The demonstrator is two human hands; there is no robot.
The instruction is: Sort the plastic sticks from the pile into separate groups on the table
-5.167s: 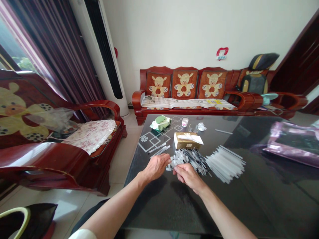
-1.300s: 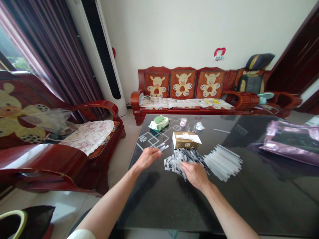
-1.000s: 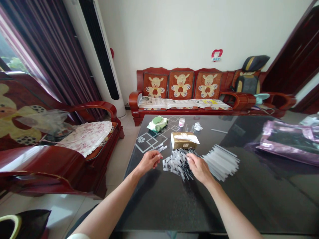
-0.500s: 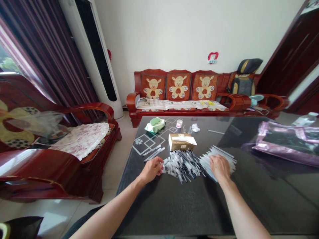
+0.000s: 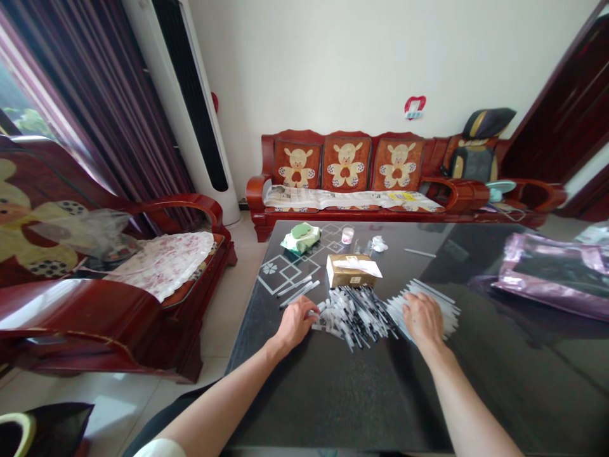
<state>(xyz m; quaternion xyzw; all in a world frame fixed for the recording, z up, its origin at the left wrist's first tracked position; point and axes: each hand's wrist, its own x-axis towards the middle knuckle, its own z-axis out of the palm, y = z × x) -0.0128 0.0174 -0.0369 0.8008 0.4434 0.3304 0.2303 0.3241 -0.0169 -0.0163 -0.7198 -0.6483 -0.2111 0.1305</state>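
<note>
A mixed heap of slim pen-like sticks [image 5: 359, 317], translucent white and black, lies in the middle of the dark table. At its left edge is my left hand [image 5: 297, 320], with thumb and fingers curled together; what they pinch is too small to make out. Right of the heap, white translucent tubes [image 5: 445, 301] lie side by side in a slanted layer. My right hand [image 5: 423, 317] is palm down over them with bent fingers. Its fingertips touch the tubes' left part, and whatever they grip is hidden underneath.
Behind the heap stands a tissue box [image 5: 352, 273]. A few loose sticks [image 5: 299, 294] lie left of it. Farther back are a green wipes pack [image 5: 301, 238], a small white cup [image 5: 347, 235] and crumpled tissue [image 5: 379, 244]. A purple clear bag [image 5: 552, 276] lies at right.
The whole view has shifted slightly, so the table sits farther right. My left hand has turned more palm down at the heap's edge. My right hand stays over the white tubes.
</note>
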